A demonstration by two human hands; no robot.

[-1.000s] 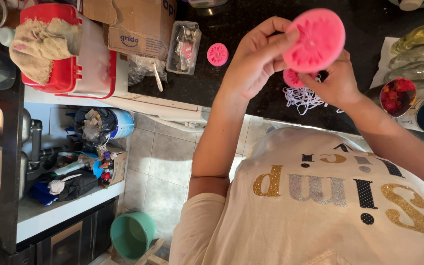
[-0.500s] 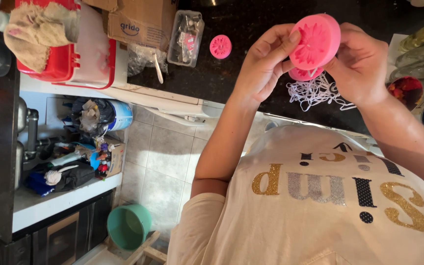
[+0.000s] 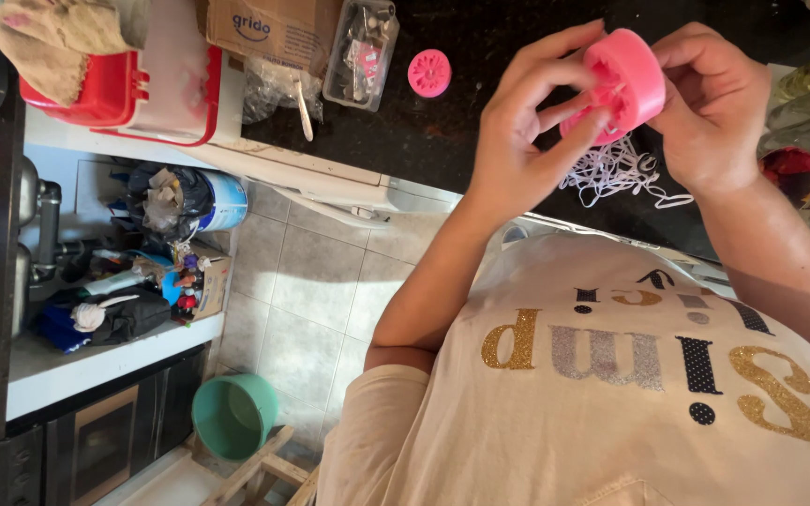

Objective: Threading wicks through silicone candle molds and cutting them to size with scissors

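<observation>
Head view: the left hand [image 3: 517,141] and right hand [image 3: 714,112] both grasp a pink round mould [image 3: 622,82] at one o'clock, held above the dark counter [image 3: 452,141]. White lace [image 3: 611,173] lies just beneath; a smaller pink mould [image 3: 429,72] sits at twelve.

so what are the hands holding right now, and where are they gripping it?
Both hands, left hand and right hand, hold one round pink mould by its rim, fingers pinching opposite sides.

Head camera, steeply downward, close above hands [image 3: 611,122]
</observation>
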